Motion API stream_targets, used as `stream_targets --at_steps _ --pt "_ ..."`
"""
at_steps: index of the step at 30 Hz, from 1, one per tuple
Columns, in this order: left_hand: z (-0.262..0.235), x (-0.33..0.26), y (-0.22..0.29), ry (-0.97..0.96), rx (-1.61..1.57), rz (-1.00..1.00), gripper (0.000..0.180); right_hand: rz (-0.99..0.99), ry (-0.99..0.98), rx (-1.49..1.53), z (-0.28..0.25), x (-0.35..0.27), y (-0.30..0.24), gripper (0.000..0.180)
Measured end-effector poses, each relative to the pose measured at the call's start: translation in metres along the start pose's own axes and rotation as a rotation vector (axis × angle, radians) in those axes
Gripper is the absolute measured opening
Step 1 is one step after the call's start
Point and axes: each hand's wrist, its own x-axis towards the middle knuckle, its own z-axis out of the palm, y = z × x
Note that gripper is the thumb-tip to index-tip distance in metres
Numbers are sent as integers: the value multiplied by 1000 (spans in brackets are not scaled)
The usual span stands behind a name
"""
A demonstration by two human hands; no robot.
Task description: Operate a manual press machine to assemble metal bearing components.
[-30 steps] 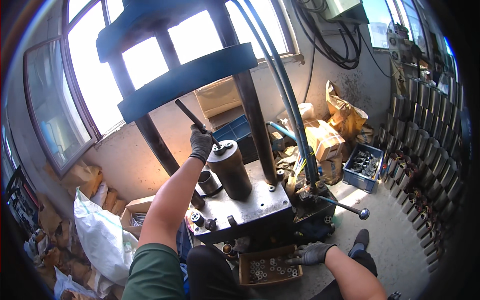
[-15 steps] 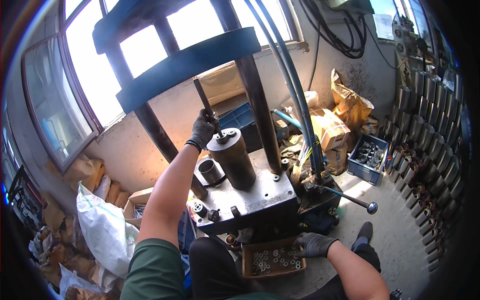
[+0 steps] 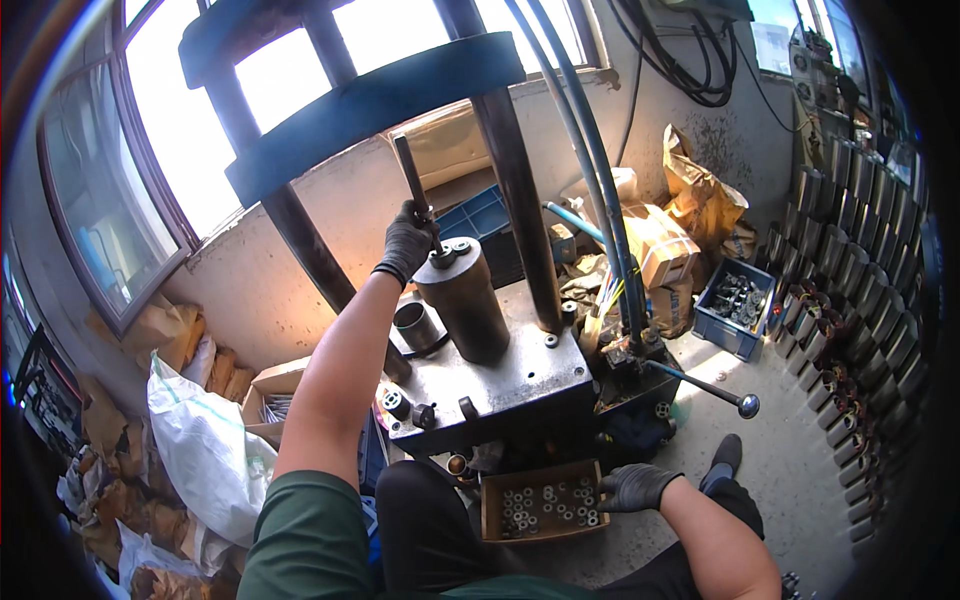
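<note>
My left hand [image 3: 408, 245], in a dark grey glove, is closed around a dark metal rod [image 3: 410, 172]. The rod stands nearly upright, its lower end beside the top of a thick steel cylinder [image 3: 468, 308]. Small ring-shaped parts [image 3: 460, 247] sit on the cylinder's top. The cylinder rests on the steel bed [image 3: 520, 370] of a blue press [image 3: 370, 115]. Low on the right, my gloved right hand [image 3: 640, 488] hangs at the edge of a shallow cardboard box [image 3: 545, 534] holding several small metal rings [image 3: 522, 508]. Its fingers point left, loosely apart, with nothing visible in them.
A short open sleeve [image 3: 415, 325] stands left of the cylinder. A lever with a ball end [image 3: 748, 405] juts out at the right. Beyond it are a blue crate of metal parts [image 3: 735, 335] and stacked metal shells [image 3: 850, 290]. A white sack [image 3: 205, 450] lies left.
The view has shifted slightly, so the press bed and box appear a little higher. My left hand still grips the rod at the cylinder's top; my right hand stays by the box.
</note>
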Motion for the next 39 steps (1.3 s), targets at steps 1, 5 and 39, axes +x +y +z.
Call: stream_targets --at_steps 1,5,39 --pt "8 -5 10 -10 -6 3 32 8 6 13 0 -5 0 62" --pt "-1 1 -24 47 26 12 32 26 -67 -11 -7 1 -4 60" --pt "49 -29 -10 231 -35 0 19 -46 348 -14 -59 -67 -49 42"
